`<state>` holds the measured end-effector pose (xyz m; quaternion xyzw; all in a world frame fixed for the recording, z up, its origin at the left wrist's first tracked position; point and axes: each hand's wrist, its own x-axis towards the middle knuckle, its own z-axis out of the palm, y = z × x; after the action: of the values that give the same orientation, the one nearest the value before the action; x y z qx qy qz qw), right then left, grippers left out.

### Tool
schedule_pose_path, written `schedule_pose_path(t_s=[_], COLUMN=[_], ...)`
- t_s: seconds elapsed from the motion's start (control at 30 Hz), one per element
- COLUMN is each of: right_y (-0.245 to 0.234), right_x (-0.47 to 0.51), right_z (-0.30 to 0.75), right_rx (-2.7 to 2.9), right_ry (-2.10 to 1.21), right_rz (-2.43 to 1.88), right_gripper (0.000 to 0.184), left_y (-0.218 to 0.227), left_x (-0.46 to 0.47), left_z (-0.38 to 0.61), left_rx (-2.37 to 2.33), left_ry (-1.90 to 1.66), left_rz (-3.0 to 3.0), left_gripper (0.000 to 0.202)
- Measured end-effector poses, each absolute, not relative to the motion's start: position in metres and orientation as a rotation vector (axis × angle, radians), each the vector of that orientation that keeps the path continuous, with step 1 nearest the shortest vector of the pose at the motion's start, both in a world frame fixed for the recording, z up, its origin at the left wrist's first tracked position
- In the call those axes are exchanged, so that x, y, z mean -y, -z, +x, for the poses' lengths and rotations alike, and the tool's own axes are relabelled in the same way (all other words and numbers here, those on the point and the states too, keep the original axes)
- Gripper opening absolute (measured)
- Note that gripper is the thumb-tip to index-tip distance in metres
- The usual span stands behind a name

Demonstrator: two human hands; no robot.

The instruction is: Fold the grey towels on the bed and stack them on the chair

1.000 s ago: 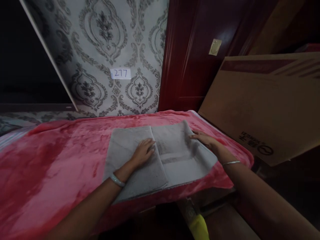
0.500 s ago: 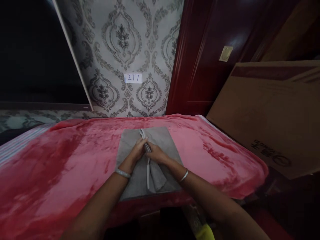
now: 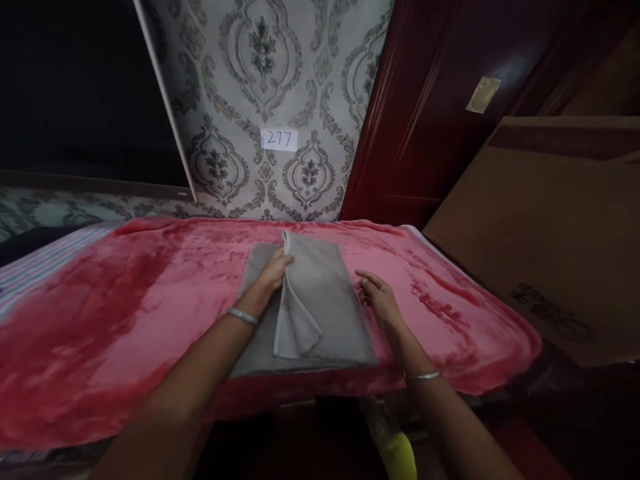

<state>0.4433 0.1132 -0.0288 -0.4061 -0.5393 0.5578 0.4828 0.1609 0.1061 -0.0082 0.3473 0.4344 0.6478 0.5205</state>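
Observation:
A grey cloth (image 3: 325,293) lies on a pink plush blanket (image 3: 135,333), its right part folded over and one corner turned back near the front. My left hand (image 3: 274,268) pinches the upright edge of the folded layer, close to its far end. To the right of the cloth, my right hand (image 3: 379,297) hovers over the blanket, apart from the cloth, its fingers loosely spread and holding nothing.
A large cardboard box (image 3: 540,240) leans at the right beside a dark red door (image 3: 415,120). A dark screen (image 3: 85,93) stands at the back left. On the patterned wall hangs a paper label marked 277 (image 3: 279,139). Something yellow (image 3: 400,457) shows below the blanket's front edge.
My right hand has let go of the cloth and moved right. The bunched grey layer now spreads flatter over the right side, while my left hand keeps its grip. The view has shifted slightly.

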Motion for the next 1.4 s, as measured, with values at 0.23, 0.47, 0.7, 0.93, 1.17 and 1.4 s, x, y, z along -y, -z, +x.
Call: schedule_pose_path(t_s=[0.23,0.47,0.7,0.93,1.17,1.4], right_y=[0.068,0.072,0.065,0.067,0.071,0.074], right_x=[-0.106,-0.105,-0.102,-0.115,-0.117,-0.109], right_z=[0.443,0.451,0.448,0.448,0.450,0.448], right_rx=[1.296,1.415,1.656,1.795,1.826,1.839], right_ry=[-1.393,-1.360,-1.322,-1.278,-1.171,-0.957], right_rz=[-1.050,-1.077,-1.105,-1.140,-1.155,-1.229], right_gripper=[0.056,0.056,0.058,0.061,0.057,0.060], left_y=[0.013,0.024,0.029,0.029,0.035,0.036], left_x=[-0.085,-0.044,-0.024,-0.011,-0.014,-0.016], left_z=[0.125,0.124,0.127,0.144,0.141,0.144], left_rx=[-1.235,-1.190,-1.198,-1.243,-1.206,-1.297], left_ry=[-1.436,-1.269,-1.184,-1.144,-1.134,-1.165], left_rz=[0.721,0.919,0.901,0.873,0.876,0.926], left_gripper=[0.033,0.048,0.049,0.046,0.045,0.051])
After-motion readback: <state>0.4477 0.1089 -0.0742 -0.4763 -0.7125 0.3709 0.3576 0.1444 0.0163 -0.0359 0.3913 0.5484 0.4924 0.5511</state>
